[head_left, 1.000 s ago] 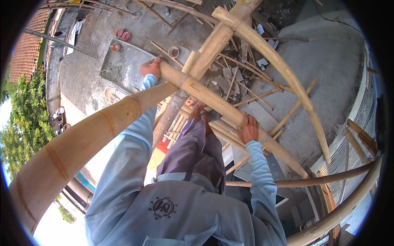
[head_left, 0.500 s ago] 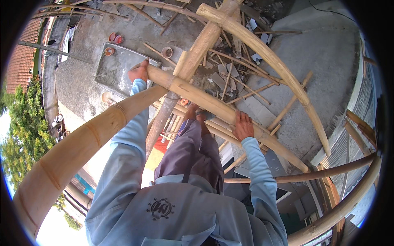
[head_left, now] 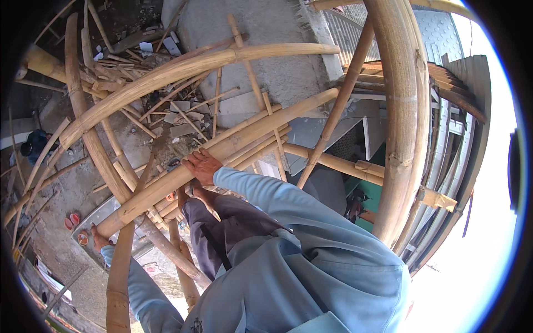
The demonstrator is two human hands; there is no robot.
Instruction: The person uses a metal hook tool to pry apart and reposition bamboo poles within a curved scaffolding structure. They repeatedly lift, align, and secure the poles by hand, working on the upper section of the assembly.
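Head view: both grips, left hand (head_left: 99, 240) and right hand (head_left: 202, 166), clamp the bamboo pole (head_left: 233, 145).

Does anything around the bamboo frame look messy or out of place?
Yes. Loose bamboo offcuts and pale scraps lie scattered across the concrete ground below the frame, pointing every way. The poles under both hands look intact.

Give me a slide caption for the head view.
Right hand and left hand grip a bamboo pole high on a curved bamboo frame.
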